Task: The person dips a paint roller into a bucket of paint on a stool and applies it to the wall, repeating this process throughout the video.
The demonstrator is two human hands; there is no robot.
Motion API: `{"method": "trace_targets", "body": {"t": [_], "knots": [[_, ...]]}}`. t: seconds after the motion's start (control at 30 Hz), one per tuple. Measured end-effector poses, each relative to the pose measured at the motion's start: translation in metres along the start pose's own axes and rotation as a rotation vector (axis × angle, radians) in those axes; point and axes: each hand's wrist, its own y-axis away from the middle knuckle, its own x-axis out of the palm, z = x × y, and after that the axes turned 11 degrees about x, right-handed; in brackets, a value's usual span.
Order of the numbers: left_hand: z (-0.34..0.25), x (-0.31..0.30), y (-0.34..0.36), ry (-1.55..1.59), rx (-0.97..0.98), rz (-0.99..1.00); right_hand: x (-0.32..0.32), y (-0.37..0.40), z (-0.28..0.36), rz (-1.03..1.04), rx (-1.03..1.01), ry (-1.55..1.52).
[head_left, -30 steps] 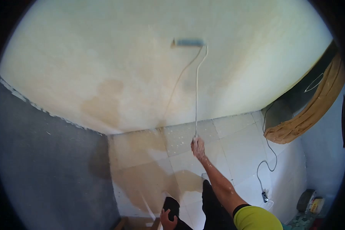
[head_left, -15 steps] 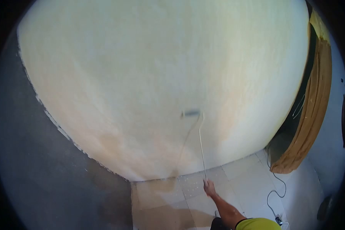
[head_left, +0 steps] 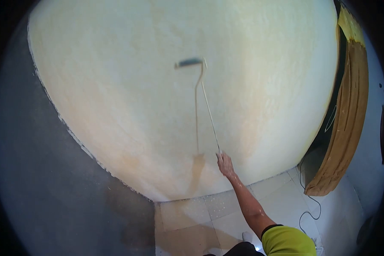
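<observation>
Sitting high up on the cream wall [head_left: 128,85], the paint roller [head_left: 190,62] tops a long pole [head_left: 209,115], with the right hand [head_left: 225,164] closed round its bottom end. The left hand's out of shot. There's a grey wall [head_left: 34,179] to the left, an orange curtain [head_left: 350,119] to the right and a cable [head_left: 308,205] on the tiled floor [head_left: 187,213].

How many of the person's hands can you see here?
1: the right hand grips the bottom end of the paint roller, in front of the cream wall. The left hand is out of view.

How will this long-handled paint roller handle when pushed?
Probably stiff: the thin pole runs straight from the right hand to the roller head. Likely light, since one hand holds it by the end. The cylindrical head should roll along the wall.
</observation>
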Motion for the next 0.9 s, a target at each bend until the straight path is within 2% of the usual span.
{"method": "trace_targets", "body": {"t": [0.07, 0.13, 0.17, 0.23, 0.3, 0.37, 0.43, 0.47, 0.5, 0.53, 0.57, 0.63, 0.7, 0.77, 0.9], "knots": [[0.003, 0.018, -0.001, 0.018, 0.098, -0.050, -0.006, -0.017, 0.004, 0.084, 0.061, -0.062], [0.021, 0.037, 0.014, 0.036, 0.185, -0.105, 0.002, -0.013, -0.009, 0.387, 0.467, -0.229], [0.021, 0.044, 0.030, 0.042, 0.223, -0.135, 0.006, 0.003, -0.016, 0.408, 0.465, -0.230], [-0.015, 0.037, 0.030, 0.029, -0.035, -0.094, 0.026, 0.077, -0.051, 0.079, -0.037, -0.025], [-0.055, 0.030, 0.033, -0.066, -0.045, -0.177, 0.021, 0.159, -0.072, 0.224, 0.001, 0.134], [-0.040, 0.028, 0.040, -0.102, -0.068, -0.148, 0.012, 0.232, -0.077, 0.330, 0.392, -0.033], [-0.041, 0.034, 0.046, 0.010, -0.175, -0.323, 0.002, 0.278, -0.081, 0.382, 0.754, -0.082], [-0.036, 0.037, 0.051, 0.006, -0.206, -0.347, -0.004, 0.279, -0.077, 0.420, 0.741, -0.084], [-0.031, 0.041, 0.054, 0.115, -0.241, -0.416, -0.011, 0.280, -0.073, 0.457, 0.877, -0.161], [-0.026, 0.045, 0.060, 0.226, -0.268, -0.484, -0.018, 0.278, -0.070, 0.487, 1.016, -0.233], [-0.024, 0.049, 0.069, 0.225, -0.289, -0.503, -0.023, 0.271, -0.066, 0.515, 1.007, -0.227], [-0.023, 0.060, 0.073, 0.223, -0.300, -0.505, -0.023, 0.228, -0.047, 0.418, 0.764, -0.350], [-0.024, 0.072, 0.085, 0.204, -0.317, -0.501, 0.015, 0.181, -0.066, 0.021, -0.029, -0.001], [-0.047, 0.073, 0.084, 0.106, -0.360, -0.406, -0.018, 0.087, 0.006, 0.382, 0.530, -0.539], [-0.052, 0.085, 0.095, 0.095, -0.289, -0.421, -0.045, -0.053, 0.075, 0.444, 0.535, -0.925]]}}
